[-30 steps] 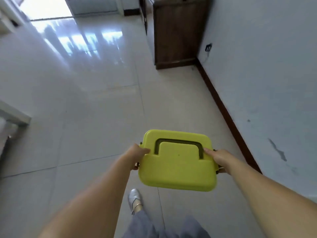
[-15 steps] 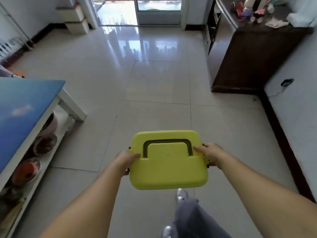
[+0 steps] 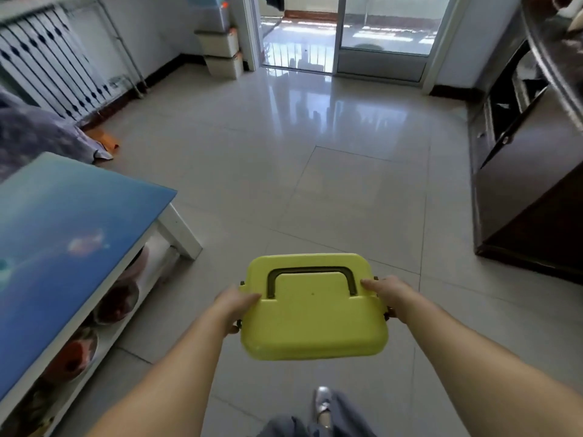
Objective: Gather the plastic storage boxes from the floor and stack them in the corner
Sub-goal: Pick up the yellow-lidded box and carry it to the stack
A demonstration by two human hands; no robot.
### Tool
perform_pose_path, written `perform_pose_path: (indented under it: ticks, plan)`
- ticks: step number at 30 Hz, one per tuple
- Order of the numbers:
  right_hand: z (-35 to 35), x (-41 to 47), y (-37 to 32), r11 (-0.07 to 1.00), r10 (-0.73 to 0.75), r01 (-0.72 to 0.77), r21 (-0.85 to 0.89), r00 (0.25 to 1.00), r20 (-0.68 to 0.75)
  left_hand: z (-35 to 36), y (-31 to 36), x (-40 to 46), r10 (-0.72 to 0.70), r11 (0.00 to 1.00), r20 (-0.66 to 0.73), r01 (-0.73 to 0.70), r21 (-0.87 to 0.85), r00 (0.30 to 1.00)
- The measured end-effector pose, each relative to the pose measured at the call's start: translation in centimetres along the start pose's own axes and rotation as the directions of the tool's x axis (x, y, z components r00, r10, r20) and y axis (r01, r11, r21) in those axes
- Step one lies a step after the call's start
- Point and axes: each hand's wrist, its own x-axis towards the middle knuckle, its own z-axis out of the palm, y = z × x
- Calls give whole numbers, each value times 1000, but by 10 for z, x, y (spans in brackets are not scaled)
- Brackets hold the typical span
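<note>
Carried at waist height above the tiled floor [image 3: 331, 190]: a lime-green plastic storage box [image 3: 314, 313], lid up, dark folding handle [image 3: 311, 277] lying flat in its recess. Clamped from both sides w/ bare hands — left hand [image 3: 235, 307] closed on the box's left edge, thumb on the lid; right hand [image 3: 389, 294] closed on the right edge, thumb on the lid near the handle's end. Held clear of the floor, roughly level, near edge tipped slightly down. Seen below the box: a silver shoe [image 3: 322, 405] and grey trouser legs [image 3: 293, 425]. At left, a low white table [image 3: 176, 228] w/ blue printed top, bowls on its lower shelf. At right, a dark wooden cabinet [image 3: 530, 197] against the wall. At far end, two pale stacked storage boxes [image 3: 220, 53] in the corner beside the glass sliding door [image 3: 381, 36], well apart from the carried box. Folding drying rack [image 3: 63, 64] along the left wall.
</note>
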Motion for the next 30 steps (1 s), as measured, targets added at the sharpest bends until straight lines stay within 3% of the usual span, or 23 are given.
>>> perform_pose_path:
  ticks: [8, 23, 30]
  plan:
    - [30, 112, -180, 997, -47, 49, -55, 999, 26, -71, 112, 124, -25, 998, -55, 22, -63, 998]
    - [80, 309, -510, 993, -36, 32, -110, 999, -31, -229, 388, 370, 33, 995, -11, -34, -98, 999]
    - [91, 409, -655, 978, -97, 94, -185, 995, -10, -273, 492, 472, 38, 991, -40, -43, -130, 998]
